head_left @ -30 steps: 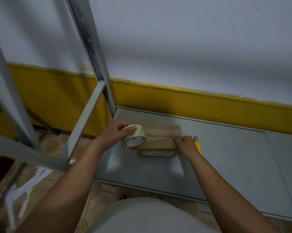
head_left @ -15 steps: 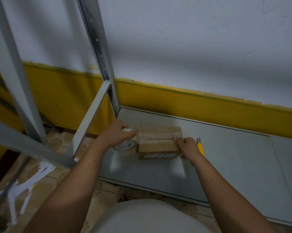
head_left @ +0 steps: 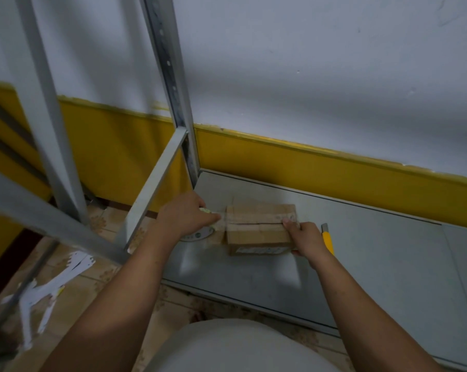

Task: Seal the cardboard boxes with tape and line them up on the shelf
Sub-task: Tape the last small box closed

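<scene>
My left hand (head_left: 185, 217) grips the tape roll (head_left: 198, 234) beside the box (head_left: 256, 229), while my right hand (head_left: 308, 238) clamps its far end.

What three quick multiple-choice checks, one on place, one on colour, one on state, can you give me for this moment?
1. Where does the utility knife lie relative to the cardboard box on the shelf?
A) left of it
B) right of it, beside the right hand
C) on top of it

2. What colour is the knife's body?
A) red
B) yellow
C) blue

3. What is the left hand doing?
A) hanging idle
B) holding the knife
C) gripping the tape roll

Answers:
1 B: the knife lies on the shelf just past the right hand, at the box's right end.
2 B: its body is plainly yellow.
3 C: the fingers curl over the roll left of the box, with a clear strip of tape running onto the box top.
</scene>
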`<state>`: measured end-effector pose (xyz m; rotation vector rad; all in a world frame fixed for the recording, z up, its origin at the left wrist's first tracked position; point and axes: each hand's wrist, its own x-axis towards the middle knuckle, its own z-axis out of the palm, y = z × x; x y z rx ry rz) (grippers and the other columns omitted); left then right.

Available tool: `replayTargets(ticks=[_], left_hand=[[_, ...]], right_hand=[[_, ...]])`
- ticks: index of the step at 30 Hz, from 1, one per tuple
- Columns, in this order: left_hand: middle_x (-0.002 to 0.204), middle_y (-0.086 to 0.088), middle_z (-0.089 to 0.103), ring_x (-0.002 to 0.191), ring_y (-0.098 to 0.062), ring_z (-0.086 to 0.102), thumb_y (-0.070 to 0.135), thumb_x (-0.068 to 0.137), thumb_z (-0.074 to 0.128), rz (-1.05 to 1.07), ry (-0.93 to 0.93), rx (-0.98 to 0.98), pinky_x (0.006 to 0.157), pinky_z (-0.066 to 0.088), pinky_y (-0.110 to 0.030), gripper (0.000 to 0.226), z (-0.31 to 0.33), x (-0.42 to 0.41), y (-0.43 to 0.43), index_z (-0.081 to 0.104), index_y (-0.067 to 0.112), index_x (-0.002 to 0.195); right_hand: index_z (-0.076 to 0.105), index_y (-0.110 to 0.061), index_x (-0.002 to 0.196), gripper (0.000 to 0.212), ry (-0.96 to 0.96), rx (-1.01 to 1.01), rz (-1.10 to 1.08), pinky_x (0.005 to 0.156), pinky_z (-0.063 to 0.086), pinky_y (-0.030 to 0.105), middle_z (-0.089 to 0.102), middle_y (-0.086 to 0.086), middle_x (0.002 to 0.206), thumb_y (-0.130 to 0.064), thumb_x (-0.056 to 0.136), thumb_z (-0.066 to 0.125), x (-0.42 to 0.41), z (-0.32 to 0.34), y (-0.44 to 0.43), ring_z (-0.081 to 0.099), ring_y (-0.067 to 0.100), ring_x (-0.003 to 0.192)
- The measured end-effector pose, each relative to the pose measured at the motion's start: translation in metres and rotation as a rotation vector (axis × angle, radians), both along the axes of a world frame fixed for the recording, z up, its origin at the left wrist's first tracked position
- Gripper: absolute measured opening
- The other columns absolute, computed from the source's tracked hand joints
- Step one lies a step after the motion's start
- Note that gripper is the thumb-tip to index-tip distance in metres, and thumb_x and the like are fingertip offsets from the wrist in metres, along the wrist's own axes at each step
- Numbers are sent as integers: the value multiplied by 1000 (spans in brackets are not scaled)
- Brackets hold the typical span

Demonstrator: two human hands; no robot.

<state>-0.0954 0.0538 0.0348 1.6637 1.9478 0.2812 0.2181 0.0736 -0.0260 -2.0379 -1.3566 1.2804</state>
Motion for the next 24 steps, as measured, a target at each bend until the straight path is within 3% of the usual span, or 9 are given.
replayTargets(ticks=[3, 5, 7, 10, 13, 15, 17, 20, 24], left_hand=[[60, -2, 45, 57, -17, 50, 57, 84, 77, -39, -3, 17, 58, 32, -32, 53, 10, -1, 3, 56, 13, 61], [60, -2, 41, 57, -17, 48, 57, 85, 75, -61, 9, 48, 57, 31, -32, 52, 17, 1, 7, 52, 17, 61], [58, -1, 38, 54, -16, 45, 58, 86, 73, -80, 17, 92, 56, 29, -32, 53, 27, 5, 11, 48, 20, 58], [58, -1, 43, 58, -17, 52, 65, 89, 68, -103, 27, 121, 56, 33, -32, 57, 39, 13, 16, 49, 21, 58], [58, 2, 51, 61, -16, 56, 72, 87, 65, -118, 39, 116, 56, 36, -32, 58, 48, 17, 18, 54, 21, 61], [61, 3, 57, 62, -15, 59, 77, 84, 64, -133, 22, 122, 54, 40, -34, 58, 52, 17, 16, 60, 22, 66], [65, 3, 63, 65, -14, 64, 81, 81, 63, -149, 2, 150, 56, 50, -39, 60, 54, 18, 13, 64, 22, 71], [69, 7, 64, 67, -11, 65, 78, 83, 64, -153, 4, 188, 63, 57, -42, 53, 57, 20, 11, 63, 26, 72], [71, 8, 62, 69, -7, 59, 69, 91, 64, -179, 59, 233, 60, 49, -34, 44, 63, 25, 9, 66, 28, 74]], right_hand=[[72, -4, 87, 58, -18, 35, -2, 76, 61, 55, 71, 15, 85, -60, 96, 60, 1, -8, 0, 69, 32, 84], [71, -7, 84, 52, -24, 75, 18, 67, 55, 39, 69, 8, 80, -56, 97, 60, 0, -2, -3, 68, 32, 85], [71, -8, 99, 48, -33, 114, 33, 69, 47, 31, 69, 3, 91, -55, 95, 63, 1, -1, -5, 66, 32, 98], [54, -11, 143, 69, -248, 285, 57, 101, 46, 41, 58, 12, 137, -53, 92, 70, 5, -5, -8, 53, 33, 128], [63, -17, 135, 53, -441, 613, 178, 102, 45, 47, 56, 14, 137, -37, 89, 78, 2, -8, -4, 50, 35, 125], [67, -12, 130, 46, -428, 747, 294, 102, 48, 54, 58, 17, 135, -12, 86, 78, -8, -4, 2, 52, 38, 124], [65, -7, 131, 56, -336, 767, 403, 104, 46, 57, 58, 18, 136, 7, 77, 66, -24, 4, 3, 50, 38, 126], [56, -14, 141, 65, -83, 647, 474, 115, 39, 46, 53, 9, 142, -6, 76, 53, -45, 27, 1, 44, 24, 134], [38, -29, 155, 82, 25, 519, 670, 118, 30, 30, 39, -6, 157, -36, 84, 78, -74, 54, 4, 34, 9, 143]])
